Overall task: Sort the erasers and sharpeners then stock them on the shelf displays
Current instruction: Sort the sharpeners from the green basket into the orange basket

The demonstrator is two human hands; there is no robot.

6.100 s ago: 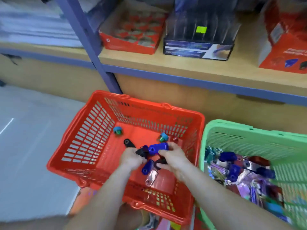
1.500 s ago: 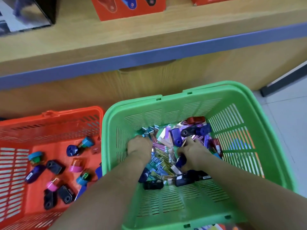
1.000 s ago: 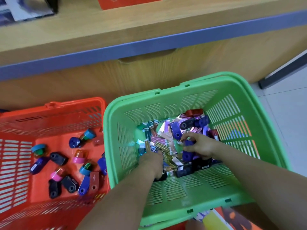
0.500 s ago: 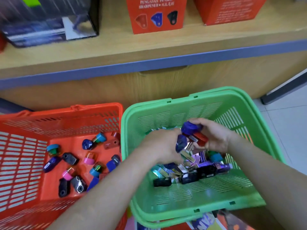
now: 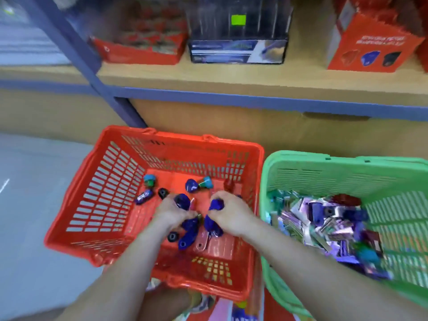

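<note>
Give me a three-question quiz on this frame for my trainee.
1. True or false: the green basket sits to the right of the red basket.
2. The left hand and right hand are over: A. red basket B. green basket C. neither
3. Fill in: the sharpeners gripped in both hands are ___ in colour.

Key: 1 true; 2 A; 3 blue.

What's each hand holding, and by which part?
Left hand grips a blue sharpener by its lower end, top poking out. Right hand curls round a second blue sharpener; exact grip point blurred.
</note>
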